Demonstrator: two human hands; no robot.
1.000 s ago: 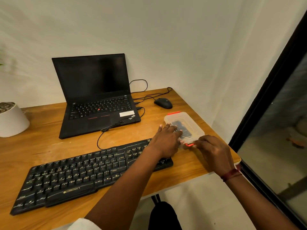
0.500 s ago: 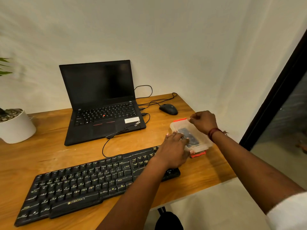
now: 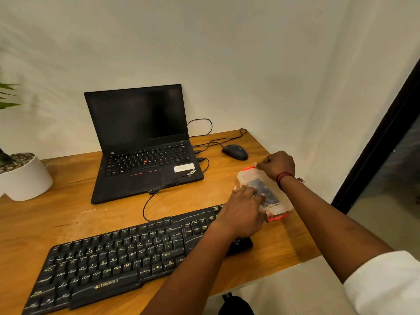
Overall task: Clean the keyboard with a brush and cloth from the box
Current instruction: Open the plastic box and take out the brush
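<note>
Wooden desk [image 3: 68, 214] carries the keyboard [image 3: 127, 258] at front, with the box [image 3: 283, 202] just beside its right end (closed). I see my left hand [image 3: 245, 208] pressing its top with straight fingers; my right hand [image 3: 276, 165] curls its fingers round the box's far end.

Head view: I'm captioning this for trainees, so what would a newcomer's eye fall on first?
Both hands on the clear box at the right edge of the desk: the left hand presses on it, the right hand pinches its far red clip. Next, the black keyboard along the front and the dark laptop behind it.
</note>
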